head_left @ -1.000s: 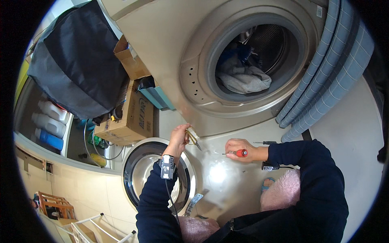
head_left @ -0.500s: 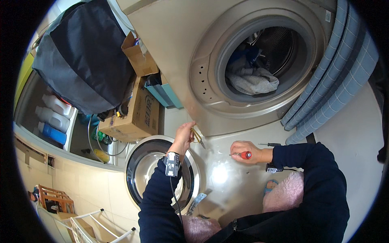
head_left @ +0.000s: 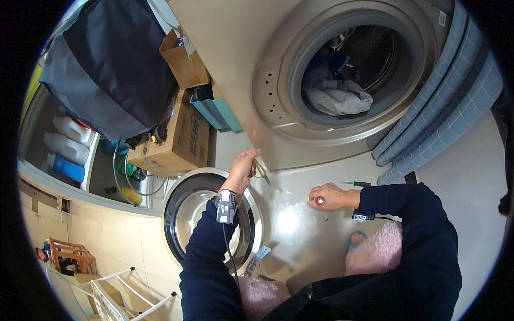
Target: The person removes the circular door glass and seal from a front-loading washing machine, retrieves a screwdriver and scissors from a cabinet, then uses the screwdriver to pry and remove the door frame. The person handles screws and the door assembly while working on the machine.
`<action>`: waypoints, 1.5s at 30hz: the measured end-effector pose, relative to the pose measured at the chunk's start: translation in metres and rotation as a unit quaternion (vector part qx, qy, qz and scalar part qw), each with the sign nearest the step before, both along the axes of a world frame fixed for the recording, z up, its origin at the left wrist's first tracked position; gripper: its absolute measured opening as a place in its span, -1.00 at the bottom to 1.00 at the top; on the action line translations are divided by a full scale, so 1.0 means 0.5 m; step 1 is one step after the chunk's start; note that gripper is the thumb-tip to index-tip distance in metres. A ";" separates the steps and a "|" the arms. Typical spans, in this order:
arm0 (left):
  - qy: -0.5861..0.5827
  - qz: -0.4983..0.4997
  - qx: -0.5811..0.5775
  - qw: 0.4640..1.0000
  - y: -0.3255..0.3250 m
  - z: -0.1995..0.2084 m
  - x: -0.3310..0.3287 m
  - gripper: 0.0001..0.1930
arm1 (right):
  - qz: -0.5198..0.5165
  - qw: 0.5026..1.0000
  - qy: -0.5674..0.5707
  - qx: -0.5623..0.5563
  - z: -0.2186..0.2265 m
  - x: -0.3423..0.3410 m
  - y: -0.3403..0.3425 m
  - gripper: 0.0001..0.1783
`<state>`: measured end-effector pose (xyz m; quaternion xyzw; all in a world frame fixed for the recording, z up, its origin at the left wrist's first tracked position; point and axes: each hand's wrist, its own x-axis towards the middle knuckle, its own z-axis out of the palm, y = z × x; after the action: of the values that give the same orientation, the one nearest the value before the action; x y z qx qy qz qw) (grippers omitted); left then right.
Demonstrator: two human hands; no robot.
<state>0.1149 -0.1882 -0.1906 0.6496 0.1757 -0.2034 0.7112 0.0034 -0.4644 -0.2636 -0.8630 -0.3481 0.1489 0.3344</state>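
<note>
Over the floor, my left hand (head_left: 243, 168) is closed around a yellow-handled hand tool (head_left: 261, 170) with a grey tip. Whether it is pliers or scissors I cannot make out. To its right, my right hand (head_left: 329, 197) grips a red-handled screwdriver (head_left: 320, 201), its handle end facing up and its shaft hidden. A second, dark-handled screwdriver (head_left: 357, 184) lies on the floor just beyond my right wrist. The washing machine's round door (head_left: 174, 227) rests off the machine, under my left forearm. In front of me stands the washing machine (head_left: 225, 48), with laundry (head_left: 340, 99) in its drum.
Cardboard boxes (head_left: 184, 136) and a teal bin (head_left: 220, 114) stand left of the machine. A shelf with bottles (head_left: 67, 152) and a dark bag (head_left: 107, 64) sit farther left. Blue checked fabric (head_left: 423, 112) hangs at right. A white rack (head_left: 118, 291) is at lower left.
The red-handled screwdriver has turned from tilted to nearly upright in my right hand. My left hand has risen slightly in view, still with the yellow-handled tool.
</note>
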 end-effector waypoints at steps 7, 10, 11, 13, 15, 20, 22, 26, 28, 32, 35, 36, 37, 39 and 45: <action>0.002 0.007 0.005 1.000 0.011 -0.016 0.008 -0.80 | 0.055 0.984 0.043 -0.163 -0.071 -0.012 -0.026 -0.81; 0.001 0.018 0.000 1.000 0.017 -0.026 0.012 -0.84 | 0.100 0.964 0.037 -0.244 -0.095 -0.028 -0.034 -0.81; 0.000 0.019 -0.001 1.000 0.019 -0.029 0.014 -0.85 | 0.115 0.955 0.043 -0.269 -0.102 -0.033 -0.035 -0.80; 0.004 0.024 0.001 1.000 0.022 -0.035 0.018 -0.87 | 0.144 0.925 0.065 -0.346 -0.116 -0.040 -0.035 -0.77; -0.001 0.020 -0.010 1.000 0.027 -0.040 0.022 -0.91 | 0.130 0.922 0.098 -0.352 -0.131 -0.042 -0.033 -0.74; 0.011 0.035 -0.014 0.999 0.039 -0.054 0.022 -0.92 | 0.056 0.939 0.142 -0.309 -0.166 -0.041 -0.051 -0.69; 0.017 0.018 -0.007 1.000 0.044 -0.058 0.026 -0.92 | 0.009 0.965 0.142 -0.218 -0.181 -0.034 -0.051 -0.70; 0.025 -0.014 -0.010 1.000 0.046 -0.068 0.028 -0.71 | -0.082 0.969 0.103 -0.209 -0.209 -0.005 -0.049 -0.75; 0.022 -0.044 -0.006 0.999 0.045 -0.073 0.029 -0.61 | -0.106 0.971 0.041 -0.211 -0.222 0.018 -0.054 -0.76; 0.039 0.005 -0.014 0.999 0.043 -0.088 0.038 -0.72 | -0.175 0.975 0.014 -0.133 -0.245 0.053 -0.087 -0.68; 0.028 0.028 -0.014 0.999 0.045 -0.097 0.044 -0.74 | -0.183 0.980 -0.003 -0.082 -0.252 0.063 -0.101 -0.67; 0.021 0.031 -0.006 0.999 0.045 -0.098 0.045 -0.73 | -0.174 0.982 -0.065 -0.023 -0.248 0.066 -0.105 -0.69; 0.019 0.034 0.007 0.999 0.045 -0.099 0.044 -0.72 | -0.172 0.980 -0.097 0.003 -0.240 0.068 -0.107 -0.70; 0.000 0.030 0.000 1.000 0.043 -0.096 0.045 -0.62 | -0.218 0.971 -0.087 0.043 -0.208 0.074 -0.122 -0.74; -0.099 0.010 0.055 0.994 0.016 -0.079 0.049 -0.42 | -0.475 0.840 -0.201 0.171 -0.002 0.114 -0.311 -0.86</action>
<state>0.1394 -0.1802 -0.2300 0.7029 0.1221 -0.1209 0.6903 0.0602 -0.6197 -0.2646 -0.8627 0.0248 -0.2666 0.4290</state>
